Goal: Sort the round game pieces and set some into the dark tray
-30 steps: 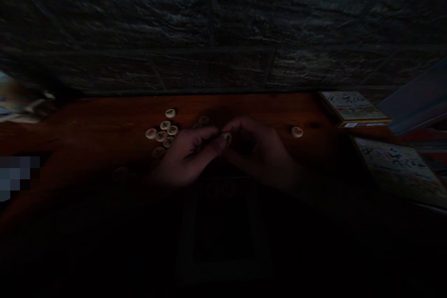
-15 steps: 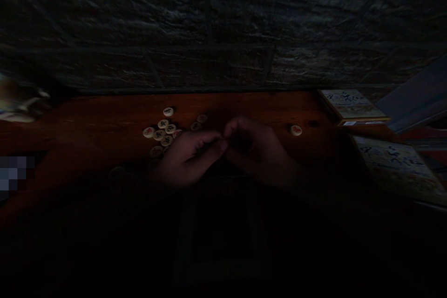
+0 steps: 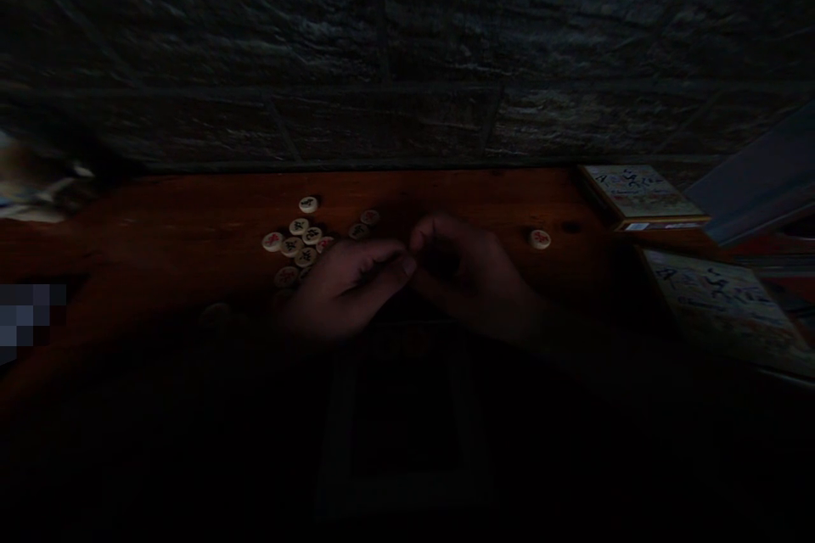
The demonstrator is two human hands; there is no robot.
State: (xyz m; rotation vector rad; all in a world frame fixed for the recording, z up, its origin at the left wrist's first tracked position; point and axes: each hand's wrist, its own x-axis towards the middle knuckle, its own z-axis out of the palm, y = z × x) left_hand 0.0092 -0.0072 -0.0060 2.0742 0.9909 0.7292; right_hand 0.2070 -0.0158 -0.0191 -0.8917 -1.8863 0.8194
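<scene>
Your left hand (image 3: 347,288) and right hand (image 3: 480,276) had curled fingers, opening and hold unclear, so leftward drift risked scattering xiangqi pieces (image 3: 291,247).

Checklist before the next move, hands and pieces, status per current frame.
1. Both hands in view, left hand and right hand: ok.
2. Piece gripped between the fingers: cannot tell; none shows there.
3. Piece cluster fully visible: not ok; left hand covers part.
4. Lone red-marked piece face up, apart from both hands: ok.
5. Two boxes apart from the hands: ok.
6. Light on the foreground: not ok; nearly black.
</scene>
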